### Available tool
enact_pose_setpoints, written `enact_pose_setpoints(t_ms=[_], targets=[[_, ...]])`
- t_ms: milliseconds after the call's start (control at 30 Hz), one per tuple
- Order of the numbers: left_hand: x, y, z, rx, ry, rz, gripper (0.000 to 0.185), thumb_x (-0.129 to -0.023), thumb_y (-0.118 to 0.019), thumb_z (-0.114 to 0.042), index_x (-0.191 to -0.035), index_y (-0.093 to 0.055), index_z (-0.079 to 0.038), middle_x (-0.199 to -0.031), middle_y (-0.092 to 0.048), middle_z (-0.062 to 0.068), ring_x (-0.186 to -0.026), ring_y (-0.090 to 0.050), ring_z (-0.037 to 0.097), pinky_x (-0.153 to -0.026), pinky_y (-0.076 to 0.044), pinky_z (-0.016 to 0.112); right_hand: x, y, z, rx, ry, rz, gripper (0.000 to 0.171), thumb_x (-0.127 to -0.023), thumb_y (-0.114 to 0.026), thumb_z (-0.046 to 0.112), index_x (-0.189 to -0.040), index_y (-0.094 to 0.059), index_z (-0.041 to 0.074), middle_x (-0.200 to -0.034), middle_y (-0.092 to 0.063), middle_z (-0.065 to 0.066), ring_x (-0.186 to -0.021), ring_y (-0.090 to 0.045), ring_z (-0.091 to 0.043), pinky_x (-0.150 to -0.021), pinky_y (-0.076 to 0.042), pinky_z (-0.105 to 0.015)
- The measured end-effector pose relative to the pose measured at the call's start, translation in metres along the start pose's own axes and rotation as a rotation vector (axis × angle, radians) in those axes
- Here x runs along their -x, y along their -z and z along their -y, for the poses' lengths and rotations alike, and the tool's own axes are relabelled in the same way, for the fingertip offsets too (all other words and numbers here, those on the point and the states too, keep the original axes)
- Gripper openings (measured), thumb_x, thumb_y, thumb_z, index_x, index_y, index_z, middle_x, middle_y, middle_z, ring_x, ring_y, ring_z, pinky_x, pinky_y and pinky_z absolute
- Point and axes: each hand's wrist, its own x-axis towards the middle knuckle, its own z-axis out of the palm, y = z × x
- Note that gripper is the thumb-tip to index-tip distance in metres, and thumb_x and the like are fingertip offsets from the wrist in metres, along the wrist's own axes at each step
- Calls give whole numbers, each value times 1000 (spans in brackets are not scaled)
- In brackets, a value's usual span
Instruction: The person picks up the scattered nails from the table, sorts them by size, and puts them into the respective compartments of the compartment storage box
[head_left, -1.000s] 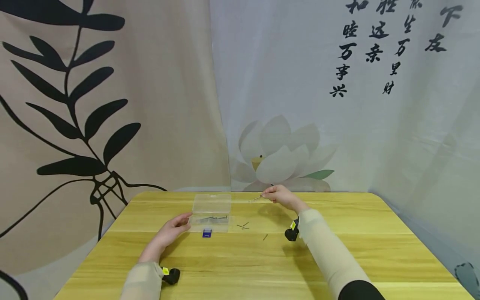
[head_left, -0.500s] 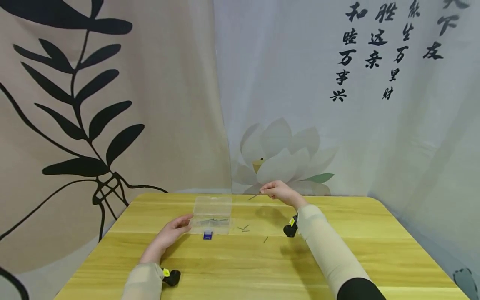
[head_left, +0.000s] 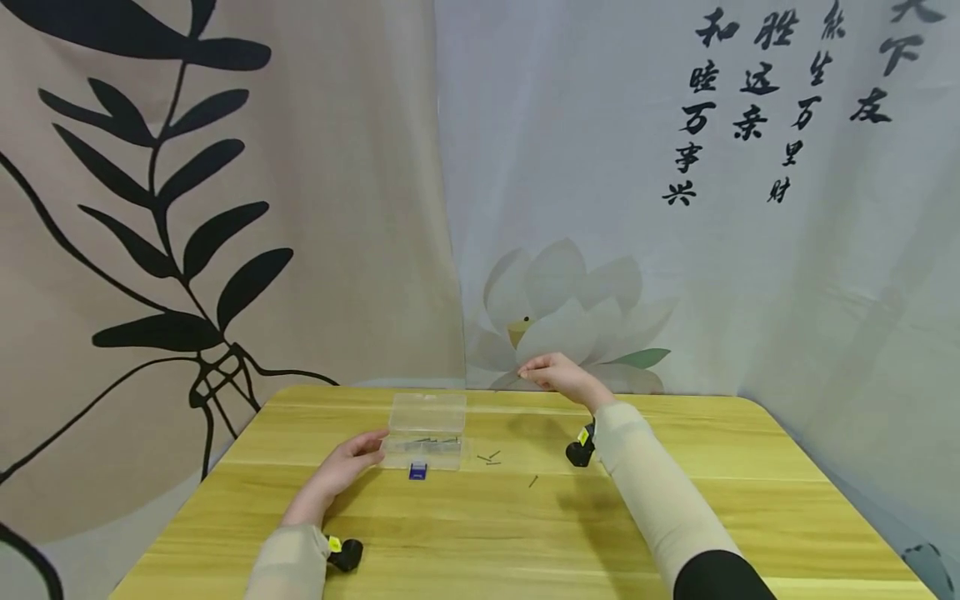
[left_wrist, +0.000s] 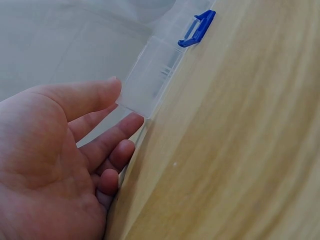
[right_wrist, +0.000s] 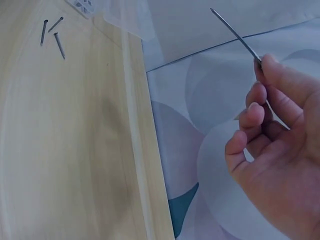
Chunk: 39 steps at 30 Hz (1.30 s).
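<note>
While pinched, slender metal nail (right_wrist: 235, 34) gleams.

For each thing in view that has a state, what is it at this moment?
Plastic box: lid open, nails inside.
Blue latch: undone.
Long nail: lifted off the table, pinched.
Loose nails: lying flat on the table.
Left hand: fingers straight, touching the box.
Right hand: raised, pinching the long nail.

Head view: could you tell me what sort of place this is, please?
Probably a staged recording corner rather than a workshop: printed cloth backdrops hang behind a bare wooden table, and a clear plastic box with loose nails sits by the hands.
</note>
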Motion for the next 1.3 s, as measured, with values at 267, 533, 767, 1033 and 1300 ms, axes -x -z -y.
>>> enact_pose_setpoints(t_ms=[267,533,767,1033,1300], targets=[[-3,-1,0,-14,3,-8,45,-100,-55,-14,-143,-47,-5,-142,-44,26,-130,-39,42,-103,-36,55,-6,1,0,-31,14,16,28,-100,-55,16,-118,-64,-4,-57,-32,-1,-55,-27,-16,-74,-35,-38],[-3,2,0,-28,-2,-26,45,-99,-56,-14,-142,-48,-4,-139,-47,25,-127,-42,42,-102,-36,55,-15,-14,-8,-66,20,22,26,-99,-56,13,-116,-65,-6,-78,-47,-3,-58,-31,-16,-64,-34,-31],[-3,0,2,-30,-12,-23,45,-99,-56,-15,-142,-48,-4,-137,-49,23,-125,-45,39,-100,-39,53,-21,-45,-9,-36,28,19,28,-98,-57,13,-116,-65,-7,-73,-46,-3,-57,-31,-15,-67,-35,-35],[-1,0,1,-8,-28,-20,45,-99,-57,-14,-141,-48,-1,-135,-49,25,-123,-46,41,-99,-39,55,-32,-83,-1,29,52,-20,22,-95,-62,13,-109,-71,-2,-105,-66,-7,-77,-51,-17,-76,-46,-45],[-2,0,2,-5,-19,-30,44,-98,-57,-12,-141,-49,-3,-135,-50,23,-123,-46,40,-101,-37,56,-42,-114,10,19,90,15,23,-96,-62,16,-108,-71,-2,-115,-66,-12,-102,-60,-21,-91,-47,-48]])
